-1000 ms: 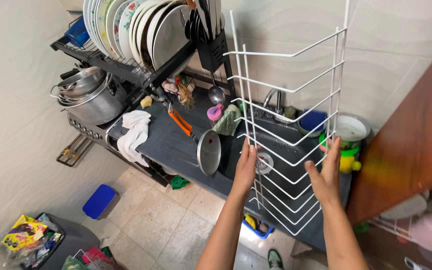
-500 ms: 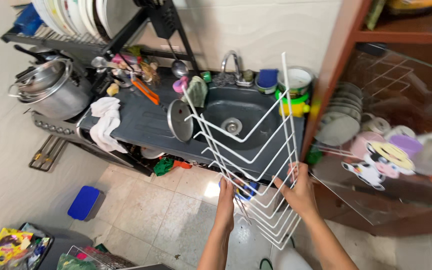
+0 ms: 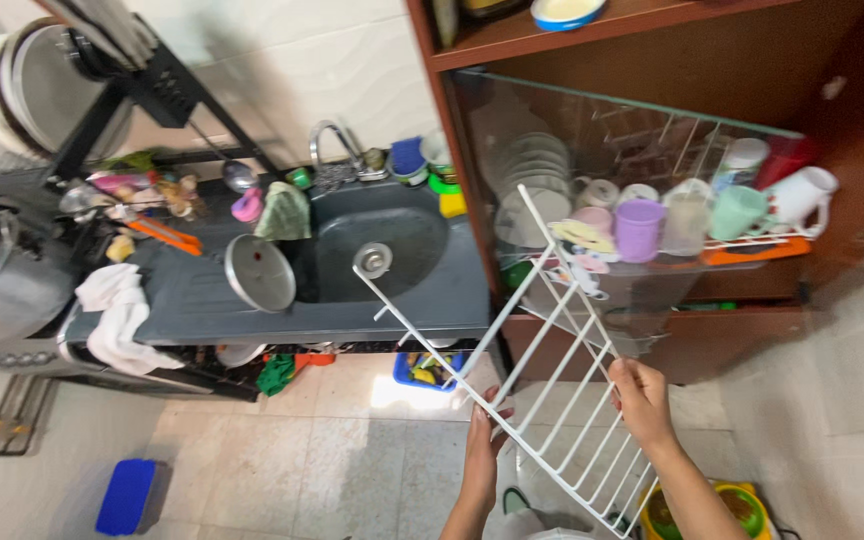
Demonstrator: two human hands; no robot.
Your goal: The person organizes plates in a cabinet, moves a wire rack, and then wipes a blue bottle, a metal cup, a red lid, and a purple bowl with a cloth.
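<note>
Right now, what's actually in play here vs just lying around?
In play:
white wire rack, gripped on both sides
left hand
right hand

Lying about:
dark sink
metal lid
white cloth
cups behind the cabinet glass
blue box on the floor

White wire rack [image 3: 552, 400]; dark grey sink [image 3: 377, 250]; purple cup [image 3: 638, 229]; blue box [image 3: 125, 495].
</note>
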